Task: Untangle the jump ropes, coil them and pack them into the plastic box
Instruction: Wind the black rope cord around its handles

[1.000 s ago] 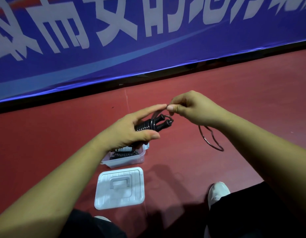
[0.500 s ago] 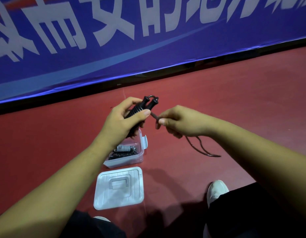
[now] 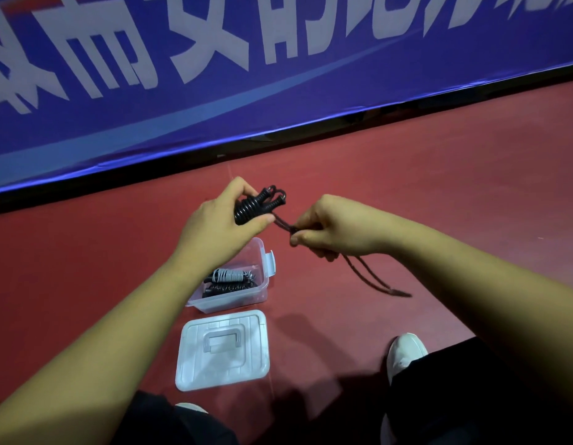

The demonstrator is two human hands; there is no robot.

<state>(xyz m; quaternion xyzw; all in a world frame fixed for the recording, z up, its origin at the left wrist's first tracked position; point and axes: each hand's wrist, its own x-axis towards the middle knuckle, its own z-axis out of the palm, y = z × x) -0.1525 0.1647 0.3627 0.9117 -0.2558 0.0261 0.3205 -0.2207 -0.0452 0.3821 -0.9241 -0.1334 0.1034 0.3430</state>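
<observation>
The white lid (image 3: 222,350) lay flat on the red floor (image 3: 439,187), nearest the person. Just beyond it the plastic box (image 3: 228,300) stood open, holding coiled ropes (image 3: 228,279), one wound in grey and one black. The left forearm hid its far corner. Above it the left hand (image 3: 214,229) gripped a coiled black jump rope (image 3: 249,208). The right hand (image 3: 336,231), at the handle tips a second before, had dropped lower and pinched the cord. The loose tail (image 3: 371,277) trailed down, its end blurred.

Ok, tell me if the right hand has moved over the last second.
Yes. The right hand, pinching the rope, has come down and left in the image, nearer the plastic box.
</observation>
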